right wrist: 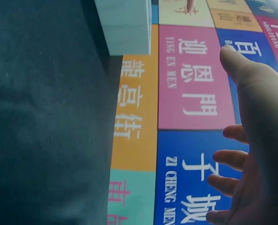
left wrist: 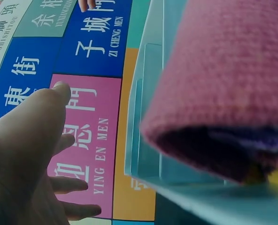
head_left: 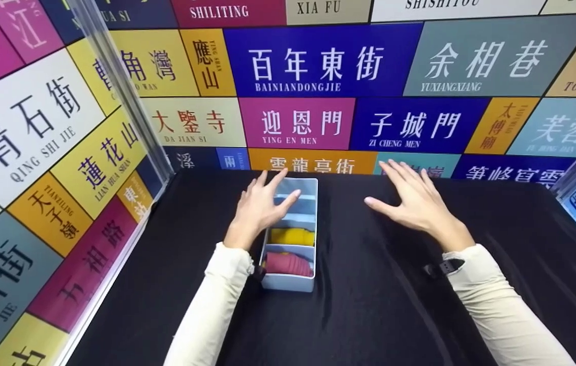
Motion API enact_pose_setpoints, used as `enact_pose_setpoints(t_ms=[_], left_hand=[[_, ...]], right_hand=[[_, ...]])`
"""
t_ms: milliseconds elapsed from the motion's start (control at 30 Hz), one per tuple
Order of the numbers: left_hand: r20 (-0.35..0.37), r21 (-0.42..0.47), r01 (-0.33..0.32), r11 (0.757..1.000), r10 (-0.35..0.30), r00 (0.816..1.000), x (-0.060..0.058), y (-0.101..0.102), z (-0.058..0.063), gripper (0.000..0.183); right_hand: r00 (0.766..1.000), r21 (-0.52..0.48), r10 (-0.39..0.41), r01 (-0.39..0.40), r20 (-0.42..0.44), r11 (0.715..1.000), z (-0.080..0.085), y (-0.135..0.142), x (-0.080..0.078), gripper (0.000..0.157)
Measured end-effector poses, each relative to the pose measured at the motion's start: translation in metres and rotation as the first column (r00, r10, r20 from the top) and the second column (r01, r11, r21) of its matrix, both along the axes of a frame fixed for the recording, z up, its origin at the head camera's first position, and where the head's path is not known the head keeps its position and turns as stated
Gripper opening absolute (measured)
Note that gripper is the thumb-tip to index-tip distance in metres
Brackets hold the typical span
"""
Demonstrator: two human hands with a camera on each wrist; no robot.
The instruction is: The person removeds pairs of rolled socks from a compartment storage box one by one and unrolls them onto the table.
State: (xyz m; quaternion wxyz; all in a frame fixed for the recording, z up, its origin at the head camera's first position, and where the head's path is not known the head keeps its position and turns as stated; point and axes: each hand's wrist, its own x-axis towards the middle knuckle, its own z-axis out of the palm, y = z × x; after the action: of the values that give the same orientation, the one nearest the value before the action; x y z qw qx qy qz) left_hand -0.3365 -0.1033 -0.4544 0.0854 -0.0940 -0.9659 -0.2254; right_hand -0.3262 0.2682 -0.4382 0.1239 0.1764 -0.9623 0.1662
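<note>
One pink roll (head_left: 290, 264), one yellow roll (head_left: 293, 237), nothing in grasp

Nearest compartment of the pale blue box (head_left: 288, 284) holds the pink roll; yellow roll sits behind it, past a divider. Box stands on black cloth (head_left: 364, 305). Any tidying seems best done with flat fingers, since pinching could loosen the wraps. Right hand (head_left: 415, 201) well apart, right of the box, released, fingers spread. Left hand (head_left: 260, 206) likewise released, appears over the far-left rim; contact there, cannot tell. Raising it straight up should keep the thumb off the dividers. Beyond, a wall of lettered panels (head_left: 323, 61)
</note>
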Motion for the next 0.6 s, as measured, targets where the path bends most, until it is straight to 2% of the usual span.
enact_pose_setpoints(t_ms=[233,400,600], left_hand=[[0.006,0.045,0.012,0.999,-0.013,1.000,0.003,-0.006,0.000,0.071],[0.007,0.036,0.022,0.999,-0.022,1.000,0.004,-0.009,-0.006,0.070],[-0.033,0.051,0.049,0.998,-0.047,0.998,0.005,-0.011,-0.016,0.069]], right_hand=[[0.998,-0.010,0.038,-0.039,-0.047,0.999,0.007,-0.014,0.007,0.092],[0.995,-0.012,0.065,-0.067,-0.075,0.998,0.010,-0.025,0.013,0.091],[0.988,-0.005,0.111,-0.112,-0.104,0.994,0.013,-0.039,0.019,0.089]])
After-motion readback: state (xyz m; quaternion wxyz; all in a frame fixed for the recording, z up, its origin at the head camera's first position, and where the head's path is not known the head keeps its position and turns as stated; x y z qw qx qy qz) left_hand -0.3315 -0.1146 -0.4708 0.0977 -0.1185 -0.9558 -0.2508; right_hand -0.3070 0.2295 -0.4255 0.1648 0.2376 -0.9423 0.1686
